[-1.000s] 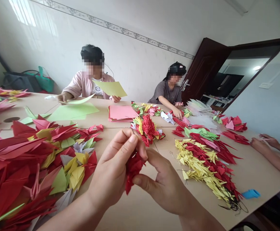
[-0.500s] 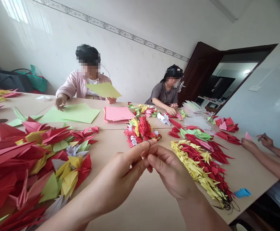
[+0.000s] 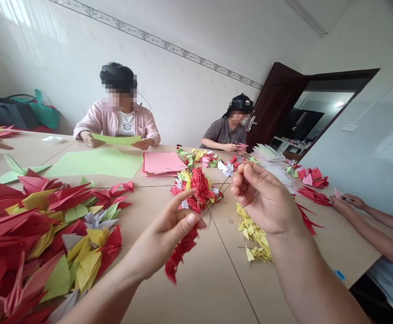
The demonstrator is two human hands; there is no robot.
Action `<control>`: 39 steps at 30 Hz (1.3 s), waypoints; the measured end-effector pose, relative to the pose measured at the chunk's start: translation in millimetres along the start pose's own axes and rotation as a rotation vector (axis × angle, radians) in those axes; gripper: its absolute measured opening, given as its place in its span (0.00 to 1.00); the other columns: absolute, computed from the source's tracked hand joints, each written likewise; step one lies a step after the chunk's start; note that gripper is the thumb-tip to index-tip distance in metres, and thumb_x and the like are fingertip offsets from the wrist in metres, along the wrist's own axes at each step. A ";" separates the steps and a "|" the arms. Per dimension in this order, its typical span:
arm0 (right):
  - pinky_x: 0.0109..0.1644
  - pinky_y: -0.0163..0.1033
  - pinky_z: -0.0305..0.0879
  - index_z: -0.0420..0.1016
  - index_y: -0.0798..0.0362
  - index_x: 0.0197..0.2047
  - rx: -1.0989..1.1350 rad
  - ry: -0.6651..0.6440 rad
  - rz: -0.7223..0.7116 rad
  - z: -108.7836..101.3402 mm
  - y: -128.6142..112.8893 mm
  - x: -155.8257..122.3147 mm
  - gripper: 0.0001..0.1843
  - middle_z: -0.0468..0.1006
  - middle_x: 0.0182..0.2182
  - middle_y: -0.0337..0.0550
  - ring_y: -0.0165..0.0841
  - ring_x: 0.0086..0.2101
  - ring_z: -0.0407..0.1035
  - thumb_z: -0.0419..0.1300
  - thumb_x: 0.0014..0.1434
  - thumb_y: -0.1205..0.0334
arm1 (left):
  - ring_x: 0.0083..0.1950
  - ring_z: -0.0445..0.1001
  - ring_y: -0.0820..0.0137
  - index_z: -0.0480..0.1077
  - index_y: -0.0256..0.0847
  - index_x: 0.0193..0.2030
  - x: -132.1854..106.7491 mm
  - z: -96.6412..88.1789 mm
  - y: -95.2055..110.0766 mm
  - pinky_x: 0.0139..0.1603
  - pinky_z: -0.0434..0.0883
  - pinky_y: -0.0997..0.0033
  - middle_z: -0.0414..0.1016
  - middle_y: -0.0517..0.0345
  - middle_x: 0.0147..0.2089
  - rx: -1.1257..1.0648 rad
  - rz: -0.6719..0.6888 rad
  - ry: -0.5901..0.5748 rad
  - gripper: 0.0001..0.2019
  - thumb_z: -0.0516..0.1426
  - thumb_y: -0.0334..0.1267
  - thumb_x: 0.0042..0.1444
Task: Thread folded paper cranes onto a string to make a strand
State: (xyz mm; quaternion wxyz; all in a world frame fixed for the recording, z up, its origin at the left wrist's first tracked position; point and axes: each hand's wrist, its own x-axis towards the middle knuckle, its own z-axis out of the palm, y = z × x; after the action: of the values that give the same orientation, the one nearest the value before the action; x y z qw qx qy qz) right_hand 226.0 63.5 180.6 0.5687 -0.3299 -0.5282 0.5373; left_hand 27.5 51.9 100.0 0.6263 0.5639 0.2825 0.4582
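My left hand (image 3: 163, 236) is pinched at the top of a string of red paper cranes (image 3: 179, 252) that hangs below its fingers. My right hand (image 3: 265, 198) is raised to the right, its fingers pinched on a thin dark thread (image 3: 216, 198) that runs back toward the left hand. Under the right hand lie strung yellow and red cranes (image 3: 253, 229). Between and behind my hands sits a small heap of mixed cranes (image 3: 196, 186).
A big pile of red, yellow and green cranes (image 3: 44, 234) fills the table's left. Green sheets (image 3: 95, 164) and a pink stack (image 3: 161, 163) lie further back. Two people sit opposite folding paper. Another person's arms (image 3: 368, 220) rest at the right edge.
My right hand has lifted up and to the right, drawing the thread out. The red crane string now hangs from my left hand. The person opposite lowered the green sheet.
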 end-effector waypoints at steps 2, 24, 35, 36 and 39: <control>0.21 0.26 0.61 0.74 0.50 0.29 -0.061 0.011 -0.045 -1.9 -10.3 11.1 0.12 0.75 0.24 0.35 0.25 0.25 0.71 0.69 0.54 0.53 | 0.48 0.75 0.66 0.58 0.47 0.66 10.0 -7.8 -9.0 0.52 0.70 0.64 0.78 0.52 0.46 0.048 0.072 0.130 0.26 0.53 0.52 0.63; 0.29 0.27 0.70 0.69 0.57 0.30 -0.322 0.316 0.019 -45.4 7.8 178.1 0.12 0.76 0.26 0.40 0.24 0.26 0.72 0.55 0.67 0.70 | 0.41 0.79 0.57 0.63 0.42 0.53 68.5 -106.9 -138.3 0.44 0.73 0.56 0.78 0.53 0.34 0.509 -0.120 0.561 0.25 0.51 0.58 0.57; 0.44 0.45 0.74 0.70 0.57 0.53 -0.349 0.347 0.160 -62.8 64.9 258.2 0.15 0.74 0.48 0.47 0.35 0.42 0.73 0.58 0.66 0.58 | 0.42 0.79 0.57 0.63 0.41 0.54 72.1 -109.4 -141.7 0.45 0.73 0.57 0.78 0.52 0.36 0.538 -0.170 0.554 0.28 0.49 0.61 0.56; 0.45 0.45 0.74 0.70 0.56 0.54 -0.360 0.350 0.169 -63.9 69.4 263.4 0.16 0.74 0.48 0.47 0.36 0.43 0.73 0.58 0.66 0.58 | 0.42 0.79 0.57 0.63 0.42 0.54 72.5 -109.8 -142.9 0.45 0.73 0.57 0.78 0.52 0.36 0.539 -0.173 0.553 0.28 0.49 0.61 0.56; 0.47 0.48 0.73 0.69 0.56 0.55 -0.408 0.350 0.204 -67.4 84.8 277.0 0.17 0.73 0.50 0.48 0.37 0.45 0.72 0.58 0.66 0.58 | 0.43 0.78 0.57 0.63 0.42 0.54 73.4 -110.8 -146.0 0.45 0.73 0.57 0.78 0.52 0.36 0.546 -0.181 0.551 0.29 0.48 0.62 0.55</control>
State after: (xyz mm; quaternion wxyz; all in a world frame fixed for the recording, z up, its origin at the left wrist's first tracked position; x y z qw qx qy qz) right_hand 230.6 359.8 153.7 0.5160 -0.5769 -0.4832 0.4092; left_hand -0.8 175.2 -51.7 0.3921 0.5383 0.5999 0.4435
